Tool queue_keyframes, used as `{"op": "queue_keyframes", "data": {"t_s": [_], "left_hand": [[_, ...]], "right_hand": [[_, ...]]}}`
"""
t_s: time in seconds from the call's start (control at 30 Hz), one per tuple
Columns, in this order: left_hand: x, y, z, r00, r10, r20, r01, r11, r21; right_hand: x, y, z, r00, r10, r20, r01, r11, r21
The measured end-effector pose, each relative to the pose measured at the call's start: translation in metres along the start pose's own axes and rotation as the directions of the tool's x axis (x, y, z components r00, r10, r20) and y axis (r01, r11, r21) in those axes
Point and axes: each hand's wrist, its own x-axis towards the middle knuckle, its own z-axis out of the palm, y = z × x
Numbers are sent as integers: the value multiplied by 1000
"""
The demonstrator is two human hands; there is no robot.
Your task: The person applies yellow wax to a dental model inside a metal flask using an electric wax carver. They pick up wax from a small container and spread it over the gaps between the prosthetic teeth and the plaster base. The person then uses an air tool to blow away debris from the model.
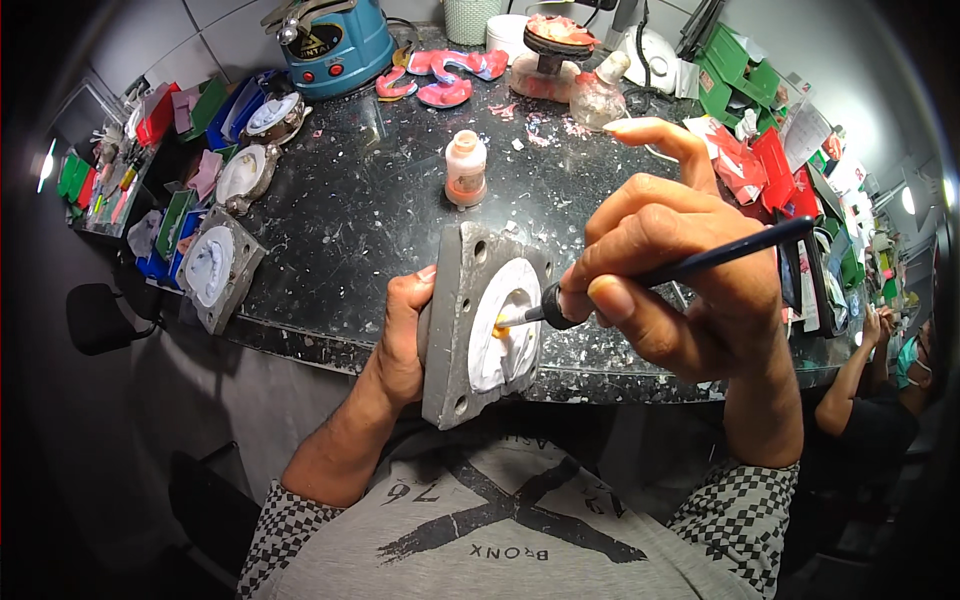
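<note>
My left hand [402, 340] is closed on the left edge of a grey metal dental flask [450, 330], held tilted above the bench's front edge. White plaster [487, 365] fills the flask's round opening, with a hollowed mould in its middle and a small yellow patch [499, 327] beside the tool's tip. In my right hand [680, 270] is a slim brush [720, 258] with a dark handle, pinched between thumb and fingers. Its pale tip reaches into the plaster hollow; the exact contact is hard to make out. The little finger is raised and extended.
Beyond the flask, a small bottle [466, 170] of pinkish liquid stands on the speckled black bench [350, 200]. Plaster-filled flask halves [210, 265] line the left side. A blue machine [335, 50], red moulded pieces [445, 75] and a glass flask [598, 95] stand behind. A co-worker [880, 390] sits at far right.
</note>
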Motion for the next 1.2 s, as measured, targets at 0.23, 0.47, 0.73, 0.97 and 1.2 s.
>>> {"op": "queue_keyframes", "data": {"t_s": [0.23,0.47,0.73,0.97,1.2], "left_hand": [[0,-1,-2,1000,13,17,-13,1000,23],[2,-5,-2,1000,27,-6,-27,999,-27],[2,-4,-2,999,33,13,-32,998,-61],[-1,-5,-2,999,32,-20,-33,999,-42],[-2,-4,-4,999,32,-7,-32,999,-10]], "right_hand": [[3,-4,-5,999,-16,41,16,1000,-5],[2,-7,1,997,-54,51,50,996,77],[-2,1,-5,1000,-4,16,4,1000,6],[-1,-2,-2,999,-38,15,38,999,0],[-7,1,-4,999,-28,17,27,998,51]]}}
